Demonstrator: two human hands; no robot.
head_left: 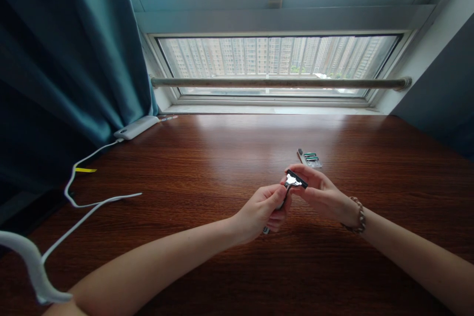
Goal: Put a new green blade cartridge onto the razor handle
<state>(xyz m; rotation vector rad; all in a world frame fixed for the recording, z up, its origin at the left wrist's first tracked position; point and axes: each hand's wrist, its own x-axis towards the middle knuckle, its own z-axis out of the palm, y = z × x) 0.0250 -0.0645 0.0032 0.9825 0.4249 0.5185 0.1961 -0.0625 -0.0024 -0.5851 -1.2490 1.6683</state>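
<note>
A safety razor with a shiny metal neck and a dark, wide head is held up over the middle of the table. My left hand is closed around its handle, whose lower end pokes out below the fingers. At the razor's head, my right hand has its thumb on one side and its fingers on the other, gripping it. Just beyond the right hand lies a clear plastic pack of razor cartridges. A slim, light-coloured stick with a dark tip rests against the pack.
A brown wooden table runs up to the barred window. A white power strip or adapter sits by the blue curtain, with a white cable trailing from it. A thick white curved piece stands at the lower left.
</note>
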